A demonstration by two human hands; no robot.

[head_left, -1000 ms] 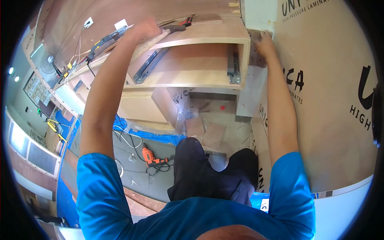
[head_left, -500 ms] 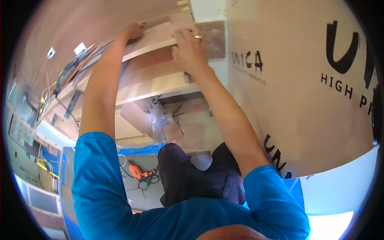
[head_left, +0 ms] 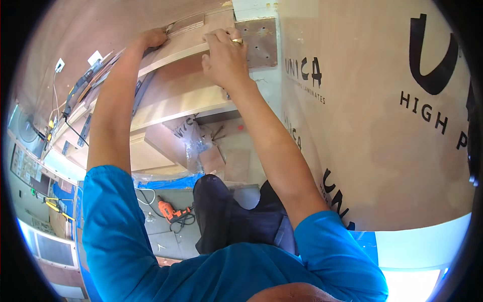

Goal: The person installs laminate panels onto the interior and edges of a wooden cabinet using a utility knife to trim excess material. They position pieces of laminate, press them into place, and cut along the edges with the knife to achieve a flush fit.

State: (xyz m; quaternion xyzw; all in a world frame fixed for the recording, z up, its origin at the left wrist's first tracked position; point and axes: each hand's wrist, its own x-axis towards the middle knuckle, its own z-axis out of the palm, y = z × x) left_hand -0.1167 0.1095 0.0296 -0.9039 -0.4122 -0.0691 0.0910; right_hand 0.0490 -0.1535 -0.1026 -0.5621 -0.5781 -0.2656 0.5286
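A pale wooden shelf unit point(head_left: 176, 98) runs across the upper left. My left hand point(head_left: 152, 38) rests on its top board point(head_left: 176, 44) at the far edge, fingers curled, with something dark partly hidden beneath. What it holds is hard to make out. My right hand point(head_left: 225, 53), with a ring on one finger, lies over the right end of the same board. Its fingers are bent on top, and the thumb sticks out apart by the front edge. Beside the left hand, a thin wooden strip point(head_left: 186, 25) lies along the back of the board.
A large brown printed laminate sheet point(head_left: 362, 126) stands on the right. An orange corded drill point(head_left: 172, 211) lies on the floor near my legs. Scraps and plastic wrap point(head_left: 193, 146) sit below the shelf. Dark metal drawer slides point(head_left: 142, 93) and tools lean at left.
Both hands appear slightly further left in the view, and the whole scene has shifted a little with the head. The left hand stays on the far edge, the right on the board's end.
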